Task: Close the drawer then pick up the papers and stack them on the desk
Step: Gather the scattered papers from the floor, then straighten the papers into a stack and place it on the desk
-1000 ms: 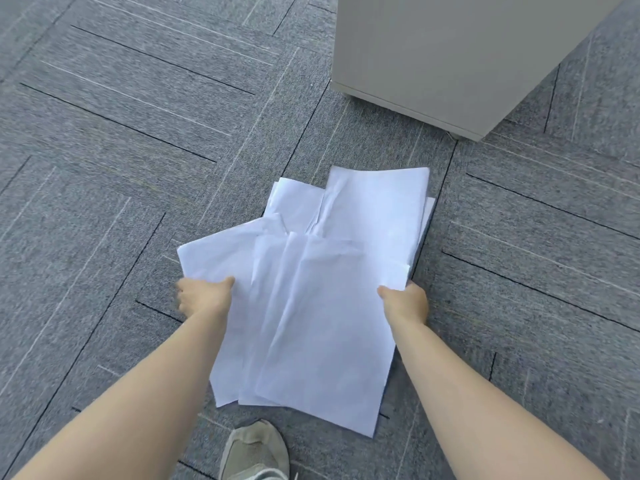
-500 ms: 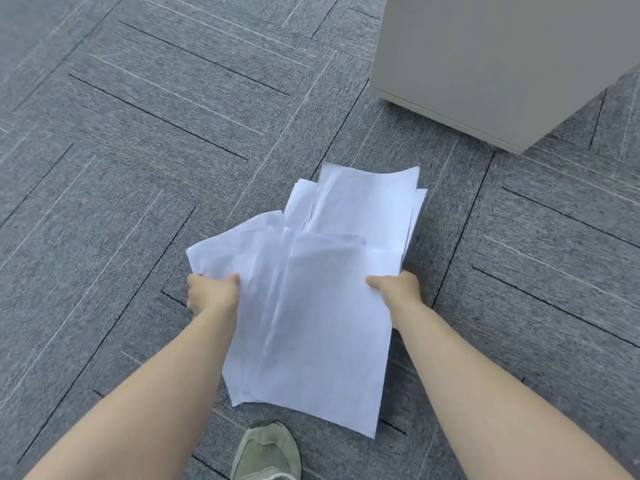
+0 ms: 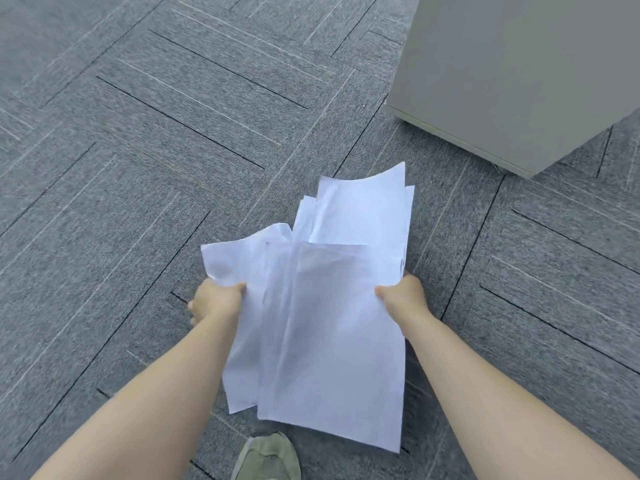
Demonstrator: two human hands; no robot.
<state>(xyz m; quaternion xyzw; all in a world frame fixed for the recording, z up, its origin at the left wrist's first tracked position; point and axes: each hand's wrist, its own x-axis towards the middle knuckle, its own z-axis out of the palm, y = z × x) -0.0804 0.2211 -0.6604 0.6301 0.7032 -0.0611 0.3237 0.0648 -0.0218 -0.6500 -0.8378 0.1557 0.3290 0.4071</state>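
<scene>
A loose bundle of several white papers (image 3: 329, 306) hangs between my two hands above the grey carpet. My left hand (image 3: 216, 301) grips the bundle's left edge, thumb on top. My right hand (image 3: 403, 296) grips the right edge the same way. The sheets overlap unevenly, and the far ones fan out past the near ones. A beige cabinet (image 3: 512, 74) stands at the upper right; only its plain side and bottom edge show, so its drawer front is hidden. No desk is in view.
Grey carpet tiles (image 3: 156, 150) with thin line patterns cover the floor all around. The toe of my olive shoe (image 3: 266, 457) shows at the bottom edge, just under the papers.
Both hands have drawn the papers closer together and lifted them. The view has swung left, so the cabinet now sits farther right in the frame.
</scene>
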